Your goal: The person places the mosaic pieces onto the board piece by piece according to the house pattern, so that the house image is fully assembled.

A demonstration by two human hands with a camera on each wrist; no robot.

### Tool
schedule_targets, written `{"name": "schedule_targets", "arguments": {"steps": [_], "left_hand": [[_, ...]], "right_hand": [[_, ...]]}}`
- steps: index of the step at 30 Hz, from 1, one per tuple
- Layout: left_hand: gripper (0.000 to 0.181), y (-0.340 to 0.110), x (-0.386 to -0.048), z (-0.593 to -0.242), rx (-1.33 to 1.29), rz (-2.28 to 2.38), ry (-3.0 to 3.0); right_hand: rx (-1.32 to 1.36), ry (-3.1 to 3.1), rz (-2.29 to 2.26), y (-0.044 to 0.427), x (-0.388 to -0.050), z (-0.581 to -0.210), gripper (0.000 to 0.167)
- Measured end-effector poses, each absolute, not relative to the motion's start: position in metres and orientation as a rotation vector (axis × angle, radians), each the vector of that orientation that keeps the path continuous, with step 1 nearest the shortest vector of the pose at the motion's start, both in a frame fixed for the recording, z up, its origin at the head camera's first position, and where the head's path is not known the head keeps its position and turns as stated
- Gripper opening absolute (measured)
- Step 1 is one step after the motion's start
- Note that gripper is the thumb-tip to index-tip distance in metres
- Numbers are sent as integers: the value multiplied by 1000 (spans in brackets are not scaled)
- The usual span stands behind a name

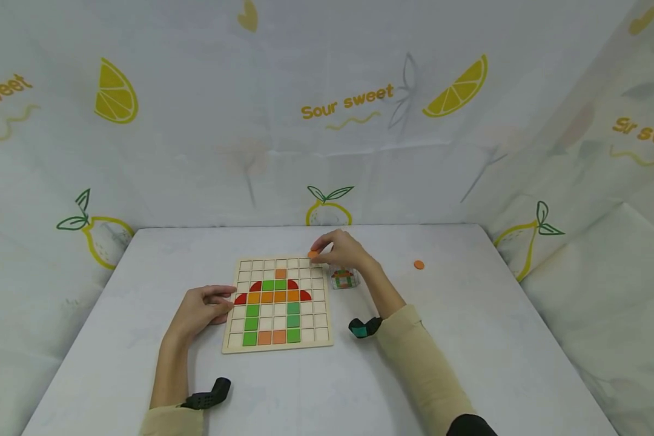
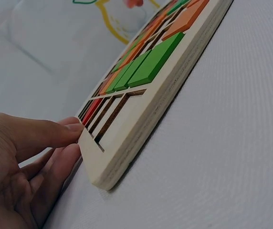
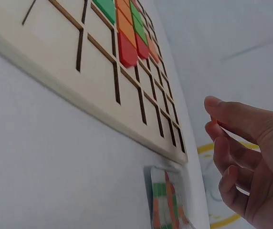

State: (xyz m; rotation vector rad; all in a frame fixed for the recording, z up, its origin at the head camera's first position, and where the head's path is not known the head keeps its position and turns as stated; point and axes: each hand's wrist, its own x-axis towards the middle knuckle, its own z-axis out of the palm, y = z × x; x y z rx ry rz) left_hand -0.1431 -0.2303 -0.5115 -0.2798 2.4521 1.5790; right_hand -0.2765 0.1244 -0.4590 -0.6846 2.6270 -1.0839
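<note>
A square wooden grid board (image 1: 277, 350) lies on the table, partly filled with green, orange and red tiles (image 1: 274, 297). My left hand (image 1: 198, 310) holds the board's left edge, its bent fingertips against the rim; in the left wrist view, the fingers (image 2: 67, 133) meet the board (image 2: 127, 162) near a corner. Over the board's far right corner, my right hand (image 1: 342, 248) pinches an orange round disc (image 1: 313, 254) between thumb and fingers. In the right wrist view, only a sliver of the disc (image 3: 214, 120) shows between the fingertips.
A small pattern card (image 1: 343, 278) showing a coloured grid picture lies just right of the board, partly under the right forearm. Farther right, another orange disc (image 1: 419, 264) lies on the white table (image 1: 469, 339). A lemon-print cloth (image 1: 196, 151) hangs behind the table.
</note>
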Motion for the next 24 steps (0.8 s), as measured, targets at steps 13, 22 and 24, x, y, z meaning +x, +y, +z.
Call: {"name": "schedule_targets", "arguments": {"steps": [13, 22, 24], "left_hand": [[45, -231, -142, -512, -263, 1583, 2457], [44, -230, -142, -512, -263, 1577, 2463], [44, -231, -143, -512, -272, 1575, 2463]], "right_hand": [[-707, 2617, -912, 61, -276, -472, 19], [-659, 2664, -877, 50, -271, -476, 20], [-663, 2660, -889, 49, -270, -475, 20]]}}
